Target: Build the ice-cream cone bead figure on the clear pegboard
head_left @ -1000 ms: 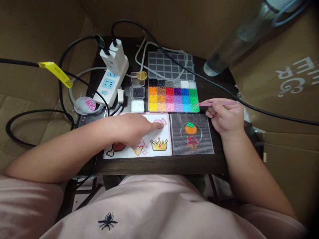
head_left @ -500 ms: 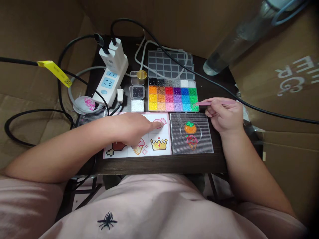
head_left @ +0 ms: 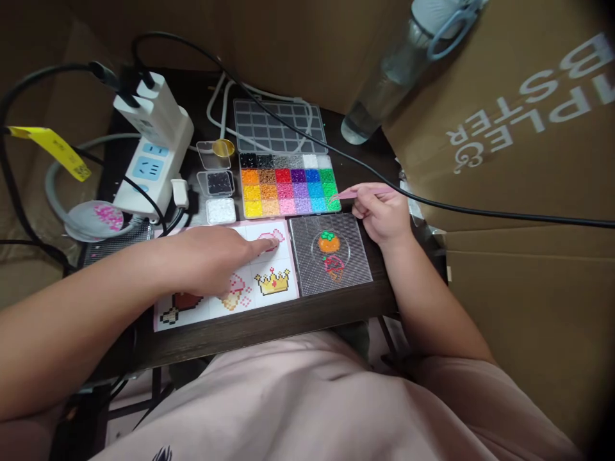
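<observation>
My left hand (head_left: 218, 255) holds nothing; its index finger stretches out onto a pink picture at the top right of the pattern sheet (head_left: 288, 259). The other fingers are partly hidden beneath the hand. My right hand (head_left: 387, 214) is closed around pink tweezers (head_left: 352, 191), their tips at a green compartment on the right side of the bead box (head_left: 288, 186). Between my hands lies a clear pegboard (head_left: 358, 269). On it are an orange persimmon of beads (head_left: 329, 243) with a green top and a pink-and-brown ice cream cone of beads (head_left: 334, 269).
Small boxes of black beads (head_left: 220, 183) and white beads (head_left: 221, 210) stand left of the bead box. A power strip (head_left: 154, 166) with plugs and a round dish of pink beads (head_left: 103, 221) are at left. A water bottle (head_left: 379, 83) stands behind. A black cable (head_left: 355, 159) crosses above.
The camera view has turned, so the table and its things appear further left. My left finger stays on the pink picture, and the tweezer tips remain at the green beads.
</observation>
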{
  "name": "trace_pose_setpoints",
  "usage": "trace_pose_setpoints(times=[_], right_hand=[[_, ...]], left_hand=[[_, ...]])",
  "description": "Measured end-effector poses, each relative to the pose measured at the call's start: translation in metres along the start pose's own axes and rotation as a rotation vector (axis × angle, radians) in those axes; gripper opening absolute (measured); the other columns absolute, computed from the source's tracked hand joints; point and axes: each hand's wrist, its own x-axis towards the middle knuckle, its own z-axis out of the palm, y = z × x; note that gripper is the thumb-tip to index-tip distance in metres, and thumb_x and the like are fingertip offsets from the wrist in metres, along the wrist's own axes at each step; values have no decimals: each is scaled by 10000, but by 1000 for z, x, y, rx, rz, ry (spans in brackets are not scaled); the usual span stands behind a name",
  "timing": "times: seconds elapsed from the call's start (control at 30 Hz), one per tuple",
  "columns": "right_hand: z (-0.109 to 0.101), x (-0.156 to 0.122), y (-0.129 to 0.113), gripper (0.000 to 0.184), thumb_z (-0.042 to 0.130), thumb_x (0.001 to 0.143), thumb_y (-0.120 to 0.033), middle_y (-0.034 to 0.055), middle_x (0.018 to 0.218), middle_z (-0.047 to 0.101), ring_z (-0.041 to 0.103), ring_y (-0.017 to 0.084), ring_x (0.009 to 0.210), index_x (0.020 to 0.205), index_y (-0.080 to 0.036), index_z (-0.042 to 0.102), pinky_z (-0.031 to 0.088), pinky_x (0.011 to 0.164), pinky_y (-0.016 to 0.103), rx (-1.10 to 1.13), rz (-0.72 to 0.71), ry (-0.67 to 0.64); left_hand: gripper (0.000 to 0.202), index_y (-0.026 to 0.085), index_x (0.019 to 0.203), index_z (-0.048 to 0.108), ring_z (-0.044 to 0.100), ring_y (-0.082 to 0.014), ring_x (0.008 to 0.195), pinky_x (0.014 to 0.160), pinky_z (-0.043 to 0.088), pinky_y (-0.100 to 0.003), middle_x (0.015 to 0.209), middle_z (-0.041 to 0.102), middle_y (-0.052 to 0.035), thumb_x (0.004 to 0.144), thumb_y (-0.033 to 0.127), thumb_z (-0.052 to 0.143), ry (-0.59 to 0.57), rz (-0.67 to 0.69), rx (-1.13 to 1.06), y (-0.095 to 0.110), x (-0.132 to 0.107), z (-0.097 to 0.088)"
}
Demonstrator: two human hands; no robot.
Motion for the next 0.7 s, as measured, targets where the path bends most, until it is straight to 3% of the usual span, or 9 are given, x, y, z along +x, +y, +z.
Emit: trace_pose_setpoints(times=[0.33, 0.7], right_hand=[[0, 0, -1, 291, 827, 781, -520, 72, 815, 805, 371, 79, 456, 788, -231, 793, 266, 421, 282, 24, -16, -27], [3, -1, -3, 283, 833, 777, -501, 60, 729, 782, 355, 81, 437, 784, -220, 795, 260, 417, 281, 16, -37, -7]], left_hand=[[1050, 412, 1638, 144, 657, -333, 889, 689, 475, -368, 1069, 682, -137, 748, 393, 702, 43, 36, 9, -6, 4, 8], [1058, 451, 1626, 139, 625, -264, 783, 629, 421, -315, 1014, 684, -97, 743, 389, 718, 87, 74, -9, -12, 5, 15]])
